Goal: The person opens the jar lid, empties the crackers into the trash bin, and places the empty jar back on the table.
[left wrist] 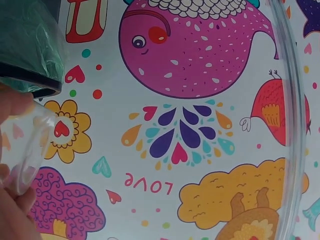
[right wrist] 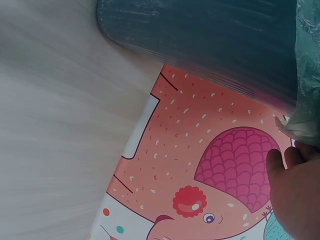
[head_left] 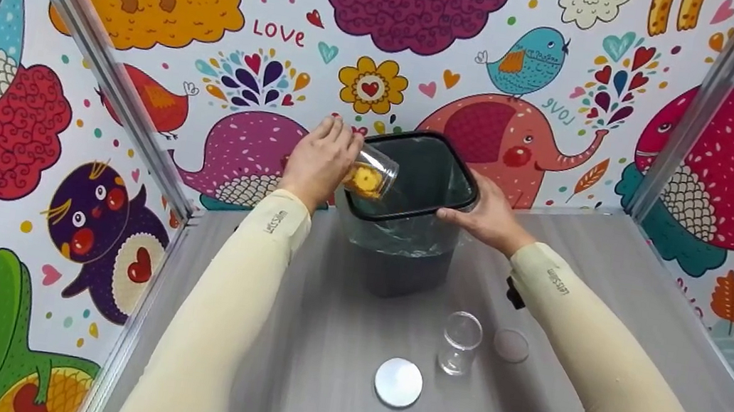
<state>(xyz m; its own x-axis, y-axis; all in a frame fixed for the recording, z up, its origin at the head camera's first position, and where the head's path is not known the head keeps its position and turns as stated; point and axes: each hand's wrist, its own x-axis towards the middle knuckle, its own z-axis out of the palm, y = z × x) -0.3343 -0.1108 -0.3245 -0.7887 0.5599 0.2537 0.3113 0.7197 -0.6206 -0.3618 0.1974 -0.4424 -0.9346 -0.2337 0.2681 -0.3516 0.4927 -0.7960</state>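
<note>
My left hand [head_left: 323, 160] grips a clear jar [head_left: 384, 164] tilted over the mouth of a dark bin [head_left: 394, 271]. Something yellow [head_left: 365, 180] shows through its wall; whether it lies inside or beyond the jar I cannot tell. In the left wrist view the fingers [left wrist: 17, 212] wrap round the jar's clear wall [left wrist: 37, 145]. With the thumb on top, my right hand [head_left: 491, 216] holds the bin's black rim [head_left: 408, 217] on its right side. A thin green bag [right wrist: 307, 75] lines the bin and folds over its outside.
On the grey tabletop [head_left: 329, 373], nearer me, a second clear jar [head_left: 457, 355] stands upright. Beside it lie a clear disc [head_left: 511, 345] and a silvery-white round lid [head_left: 398, 382]. A small black object [head_left: 514, 293] sits under my right forearm. Patterned walls [head_left: 269, 84] enclose the back and sides.
</note>
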